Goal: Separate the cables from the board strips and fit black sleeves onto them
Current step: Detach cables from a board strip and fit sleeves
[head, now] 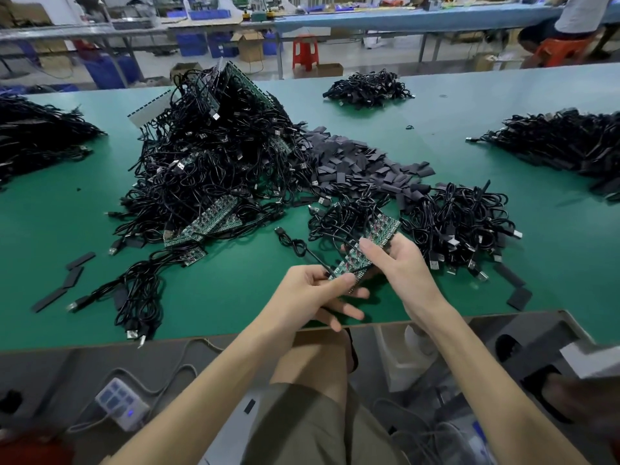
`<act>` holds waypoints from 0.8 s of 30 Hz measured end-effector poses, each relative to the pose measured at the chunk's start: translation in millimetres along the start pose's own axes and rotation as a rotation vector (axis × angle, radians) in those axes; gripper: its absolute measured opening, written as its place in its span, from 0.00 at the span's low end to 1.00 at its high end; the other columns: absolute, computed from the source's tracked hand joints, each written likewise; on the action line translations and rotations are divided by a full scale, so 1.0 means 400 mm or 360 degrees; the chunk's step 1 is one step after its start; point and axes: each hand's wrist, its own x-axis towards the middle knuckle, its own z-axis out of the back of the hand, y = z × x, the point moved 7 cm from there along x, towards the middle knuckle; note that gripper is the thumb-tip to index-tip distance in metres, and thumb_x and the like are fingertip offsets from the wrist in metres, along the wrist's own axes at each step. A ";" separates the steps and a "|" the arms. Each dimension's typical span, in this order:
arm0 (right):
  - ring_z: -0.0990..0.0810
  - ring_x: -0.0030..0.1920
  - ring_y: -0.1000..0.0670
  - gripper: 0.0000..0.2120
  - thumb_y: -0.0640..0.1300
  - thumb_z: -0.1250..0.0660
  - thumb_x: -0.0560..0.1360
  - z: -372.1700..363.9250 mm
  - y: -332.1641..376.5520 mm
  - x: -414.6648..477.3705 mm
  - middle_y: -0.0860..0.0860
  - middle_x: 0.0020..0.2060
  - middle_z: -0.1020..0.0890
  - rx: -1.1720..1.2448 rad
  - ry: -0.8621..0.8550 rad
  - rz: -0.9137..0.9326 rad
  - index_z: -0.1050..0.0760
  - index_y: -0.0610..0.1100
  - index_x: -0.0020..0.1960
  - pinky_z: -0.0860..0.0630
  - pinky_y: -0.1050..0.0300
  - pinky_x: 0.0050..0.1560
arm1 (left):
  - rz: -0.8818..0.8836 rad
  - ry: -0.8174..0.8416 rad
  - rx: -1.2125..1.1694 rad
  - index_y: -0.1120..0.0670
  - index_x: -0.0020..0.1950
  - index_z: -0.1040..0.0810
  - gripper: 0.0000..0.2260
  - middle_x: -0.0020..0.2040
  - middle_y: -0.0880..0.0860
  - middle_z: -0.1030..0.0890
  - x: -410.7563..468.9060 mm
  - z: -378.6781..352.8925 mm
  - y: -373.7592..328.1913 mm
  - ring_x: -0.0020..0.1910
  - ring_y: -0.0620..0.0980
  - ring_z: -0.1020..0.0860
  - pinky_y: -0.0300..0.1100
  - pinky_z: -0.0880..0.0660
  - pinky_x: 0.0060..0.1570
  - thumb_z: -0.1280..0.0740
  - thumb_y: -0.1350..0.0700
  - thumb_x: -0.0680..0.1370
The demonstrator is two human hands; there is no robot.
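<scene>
Both hands hold a green board strip [377, 234] with black cables soldered along it, just above the table's near edge. My left hand [312, 293] pinches the strip's near end, where a black cable [295, 245] leaves it. My right hand [399, 266] grips the strip's middle from the right, fingers curled over it. A big heap of cables and board strips [214, 162] lies to the left. Loose black sleeves [362, 162] are piled behind my hands. Separated cables [459, 223] lie in a pile at my right.
The green table [235, 286] also carries cable heaps at the far left [37, 135], far middle [367, 88] and far right [570, 142]. A few sleeves [72, 276] lie at the near left. A power strip [120, 402] sits on the floor below. A person sits at the far bench.
</scene>
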 end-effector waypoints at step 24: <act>0.14 0.49 0.43 0.20 0.37 0.24 0.75 0.012 0.011 -0.001 0.41 0.52 0.14 0.0316 -0.0026 -0.0089 0.27 0.34 0.63 0.20 0.58 0.36 | -0.0058 -0.0096 0.0203 0.69 0.46 0.22 0.07 0.38 0.58 0.15 0.068 0.056 0.006 0.26 0.51 0.19 0.38 0.24 0.25 0.29 0.64 0.79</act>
